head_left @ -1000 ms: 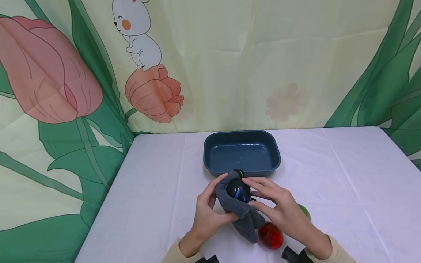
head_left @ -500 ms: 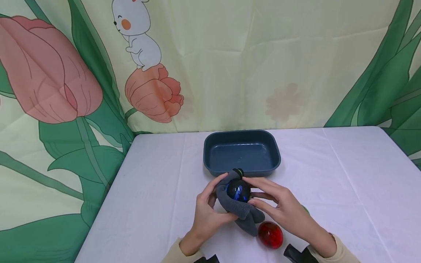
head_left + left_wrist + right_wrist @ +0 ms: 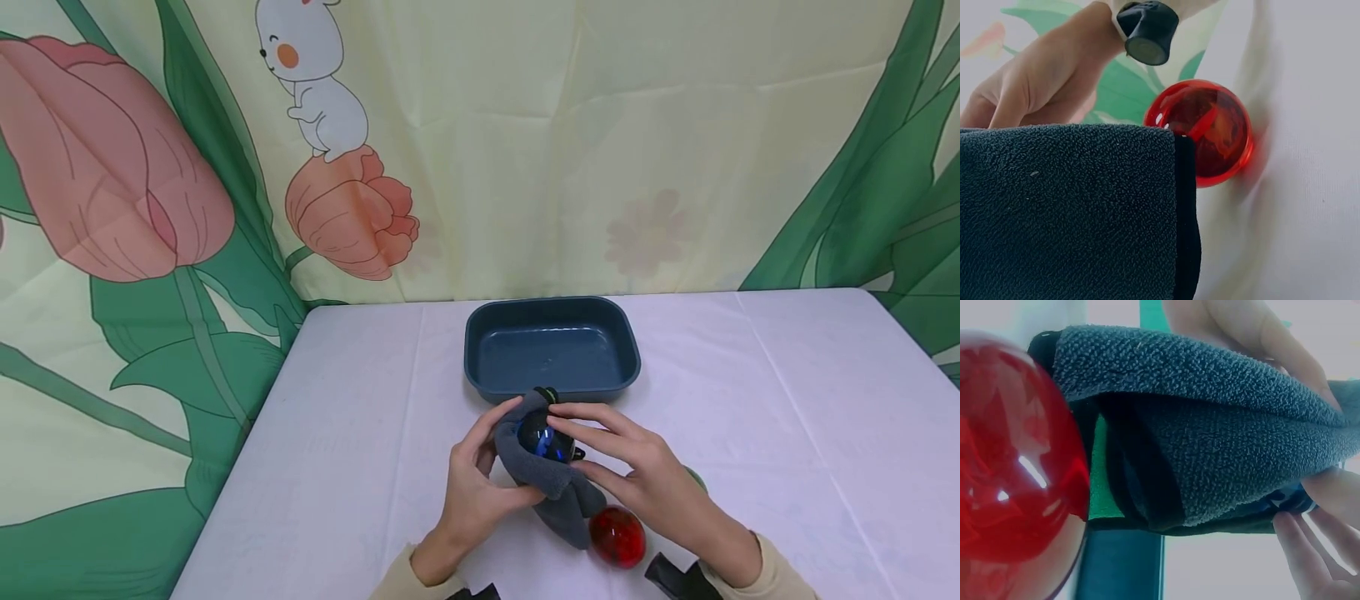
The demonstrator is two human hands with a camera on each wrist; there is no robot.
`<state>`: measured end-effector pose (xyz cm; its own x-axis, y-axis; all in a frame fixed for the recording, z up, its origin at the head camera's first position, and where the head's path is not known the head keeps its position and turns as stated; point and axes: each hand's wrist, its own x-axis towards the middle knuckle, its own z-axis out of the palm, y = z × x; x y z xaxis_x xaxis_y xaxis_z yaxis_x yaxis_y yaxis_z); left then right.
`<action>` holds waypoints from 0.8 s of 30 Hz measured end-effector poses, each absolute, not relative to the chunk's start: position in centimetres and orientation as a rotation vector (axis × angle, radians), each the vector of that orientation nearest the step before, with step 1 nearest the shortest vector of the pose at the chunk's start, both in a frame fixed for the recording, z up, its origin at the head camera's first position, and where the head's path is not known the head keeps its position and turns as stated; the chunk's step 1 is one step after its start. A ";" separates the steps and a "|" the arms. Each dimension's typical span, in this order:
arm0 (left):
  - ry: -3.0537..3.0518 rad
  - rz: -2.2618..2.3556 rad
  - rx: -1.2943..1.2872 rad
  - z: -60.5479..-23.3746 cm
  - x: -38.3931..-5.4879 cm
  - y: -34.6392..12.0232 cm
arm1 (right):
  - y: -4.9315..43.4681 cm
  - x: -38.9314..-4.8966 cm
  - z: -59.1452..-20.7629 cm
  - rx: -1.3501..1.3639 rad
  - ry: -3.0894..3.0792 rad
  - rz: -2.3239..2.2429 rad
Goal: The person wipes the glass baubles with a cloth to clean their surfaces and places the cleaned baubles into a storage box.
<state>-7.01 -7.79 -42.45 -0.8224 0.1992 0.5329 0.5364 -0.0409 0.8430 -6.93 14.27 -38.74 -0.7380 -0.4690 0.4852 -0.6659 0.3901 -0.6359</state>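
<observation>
My left hand (image 3: 480, 487) curls in a grip, its index finger (image 3: 483, 427) toward one o'clock. My right hand (image 3: 641, 462) pinches toward ten o'clock, thumb (image 3: 603, 477) below the fingers (image 3: 600, 432).

You are at a table (image 3: 330, 467) dressed like a small staged filming corner; whether the room is a home, a lab or a studio, you cannot tell. A plain white cloth (image 3: 810, 375) with straight fold creases covers your tabletop. Behind it and along your left hangs a pale, creased backdrop (image 3: 510, 150), printed with a big pink tulip (image 3: 112, 167), a white cartoon animal (image 3: 330, 117) on a coral flower (image 3: 348, 217), and tall green leaves (image 3: 847, 192). Dark devices (image 3: 678, 579) sit at your wrists.
</observation>
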 end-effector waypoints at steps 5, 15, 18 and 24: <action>-1.991 -1.930 -0.787 -42.4 -7.0 -7.8 | 14.1 -6.9 -39.0 1.051 -2.372 1.170; -1.985 -1.903 -0.803 -42.4 -7.1 -7.8 | 13.8 -6.7 -38.7 1.005 -2.365 1.197; -1.985 -1.897 -0.804 -42.4 -7.1 -7.8 | 13.7 -6.6 -38.7 0.953 -2.388 1.293; -1.988 -1.895 -0.808 -42.3 -7.1 -7.8 | 13.6 -6.5 -38.6 0.843 -2.455 1.436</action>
